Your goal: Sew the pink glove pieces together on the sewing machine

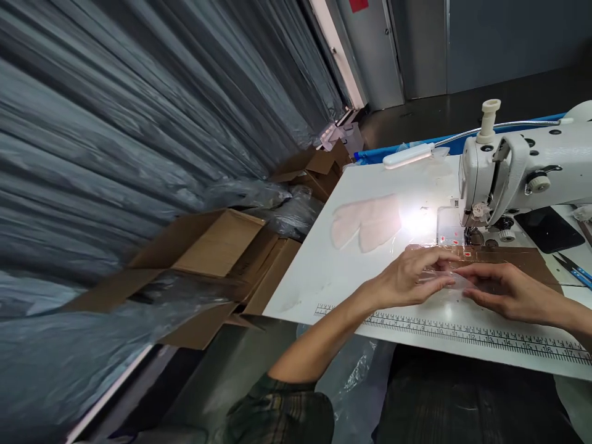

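Observation:
In front of the sewing machine (546, 157), my left hand (411, 280) pinches a thin, translucent sheet (456, 281). My right hand (509, 291) grips the same sheet from the other side, fingertips close to those of the left. What the sheet is made of I cannot tell. Just beyond my fingers is the machine's needle area, with small red marks near it. A brown strip (539, 265) lies on the table behind my right hand. To the left, a pale pink, mitten-shaped piece (365, 223) rests flat on the white table (309, 277).
A printed ruler (439, 330) runs along the table's front edge. At right are a black phone (549, 229) and blue-handled scissors (576, 270). A white lamp (407, 156) lies at the back. Open cardboard boxes (219, 243) and plastic bags stand left of the table.

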Available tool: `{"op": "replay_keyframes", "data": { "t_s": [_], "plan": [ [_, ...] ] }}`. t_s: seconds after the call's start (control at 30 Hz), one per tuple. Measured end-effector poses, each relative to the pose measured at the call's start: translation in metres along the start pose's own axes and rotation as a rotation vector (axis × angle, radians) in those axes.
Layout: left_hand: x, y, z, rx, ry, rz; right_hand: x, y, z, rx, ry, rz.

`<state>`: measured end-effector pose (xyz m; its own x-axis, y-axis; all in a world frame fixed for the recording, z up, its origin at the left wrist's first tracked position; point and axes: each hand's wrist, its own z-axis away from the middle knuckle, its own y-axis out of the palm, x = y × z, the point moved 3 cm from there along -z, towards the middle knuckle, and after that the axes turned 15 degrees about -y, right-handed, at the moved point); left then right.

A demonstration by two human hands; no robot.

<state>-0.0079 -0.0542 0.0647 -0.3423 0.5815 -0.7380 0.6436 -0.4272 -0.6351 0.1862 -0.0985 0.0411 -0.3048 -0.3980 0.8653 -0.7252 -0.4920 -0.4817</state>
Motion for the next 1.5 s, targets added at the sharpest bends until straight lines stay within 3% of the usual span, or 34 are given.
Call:
{"op": "replay_keyframes", "data": {
  "t_s": [0.1, 0.23, 0.43, 0.6, 0.93, 1.0, 1.07, 1.17, 1.23, 1.3, 1.4, 1.5],
  "plan": [
    [-0.005, -0.010, 0.006, 0.009, -0.189, 0.110, 0.010, -0.002, 0.011, -0.038, 0.144, -0.302],
    [-0.002, -0.011, 0.010, -0.020, -0.439, 0.337, 0.014, -0.008, 0.020, -0.242, 0.285, -0.481],
    [0.008, 0.000, 0.009, -0.218, -0.526, 0.718, 0.015, -0.013, 0.017, -0.506, 0.345, -0.493],
    [0.011, 0.011, 0.011, -0.217, -0.595, 1.013, 0.006, -0.010, 0.017, -0.626, 0.385, -0.570],
    [0.013, 0.016, 0.013, -0.178, -0.627, 1.012, 0.000, -0.008, 0.014, -0.692, 0.344, -0.567],
    [0.005, 0.014, 0.019, -0.126, -0.616, 1.050, 0.009, -0.004, 0.023, -0.601, 0.334, -0.555],
    [-0.010, 0.012, 0.028, 0.013, -0.588, 1.062, 0.022, 0.003, 0.038, -0.434, 0.362, -0.598],
    [-0.031, 0.005, 0.041, 0.274, -0.554, 0.965, 0.033, 0.005, 0.063, -0.279, 0.475, -0.688],
    [-0.032, 0.000, 0.040, 0.328, -0.539, 0.810, 0.031, -0.002, 0.066, -0.200, 0.499, -0.675],
    [-0.019, -0.002, 0.029, 0.285, -0.481, 0.565, 0.019, -0.013, 0.057, -0.088, 0.477, -0.611],
    [0.012, 0.001, 0.001, 0.093, -0.301, 0.097, -0.008, -0.038, 0.031, -0.219, 0.450, -0.300],
    [0.044, 0.015, -0.019, 0.029, -0.242, -0.217, -0.027, -0.056, 0.010, -0.367, 0.453, 0.182]
  ]
}}
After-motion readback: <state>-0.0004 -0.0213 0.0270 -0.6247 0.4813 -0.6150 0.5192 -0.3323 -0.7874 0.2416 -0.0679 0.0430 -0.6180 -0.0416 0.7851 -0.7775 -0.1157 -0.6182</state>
